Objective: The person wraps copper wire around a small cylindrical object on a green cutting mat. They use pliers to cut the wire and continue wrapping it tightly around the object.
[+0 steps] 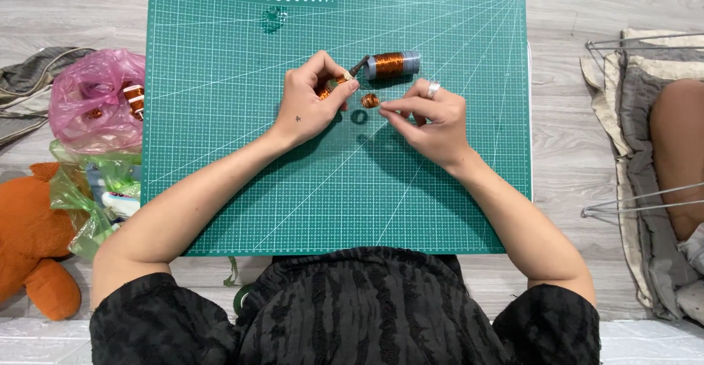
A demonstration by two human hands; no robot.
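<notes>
At left of the green cutting mat [220, 189], a pink plastic bag [92, 97] holds copper wire spools [134, 100]. Left hand [308, 105] pinches a small copper-wound piece [328, 88] between curled fingers. Right hand [433, 119] grips a small copper coil [370, 100] at its fingertips. Large copper wire spool [392, 64] lies on the mat just beyond.
</notes>
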